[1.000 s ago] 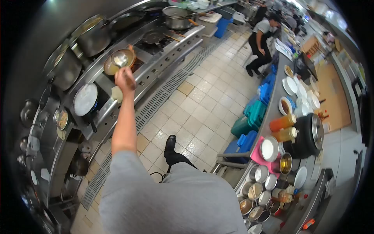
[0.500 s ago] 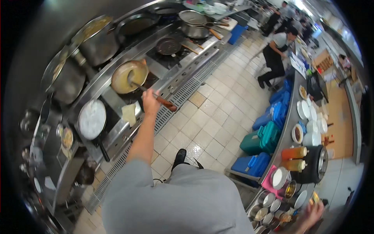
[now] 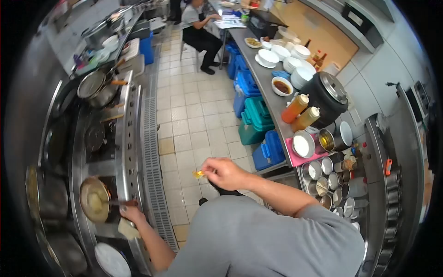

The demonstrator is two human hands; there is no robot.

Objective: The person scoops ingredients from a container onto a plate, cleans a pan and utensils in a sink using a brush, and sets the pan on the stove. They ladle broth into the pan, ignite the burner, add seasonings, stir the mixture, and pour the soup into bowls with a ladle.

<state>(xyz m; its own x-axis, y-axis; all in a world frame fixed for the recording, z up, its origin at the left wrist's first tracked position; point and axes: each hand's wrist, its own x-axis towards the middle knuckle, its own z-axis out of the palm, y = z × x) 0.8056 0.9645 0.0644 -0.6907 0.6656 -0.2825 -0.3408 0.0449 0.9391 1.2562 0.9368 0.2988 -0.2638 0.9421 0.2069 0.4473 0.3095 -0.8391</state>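
Observed remotely: left hand [image 3: 130, 213] looks curled closed around the handle of the ladle [image 3: 131, 203], grip slightly blurred; the ladle's head rests in the pan [image 3: 86, 196] on the stove [image 3: 131, 152], its handle reaching out to the stove's front edge, I judge to hold the fingers off the heat; a pale cloth [image 3: 128, 229] sits just by that hand at the same edge, probably for hot handles; right hand [image 3: 224, 173] nearly closed, pinching a small yellow item [image 3: 198, 174] above the floor [image 3: 184, 134], a fingertip hold likely suited to its size; two bottles [image 3: 295, 109] stand near the tabletop's [image 3: 273, 104] aisle-side edge, presumably for quick reach.
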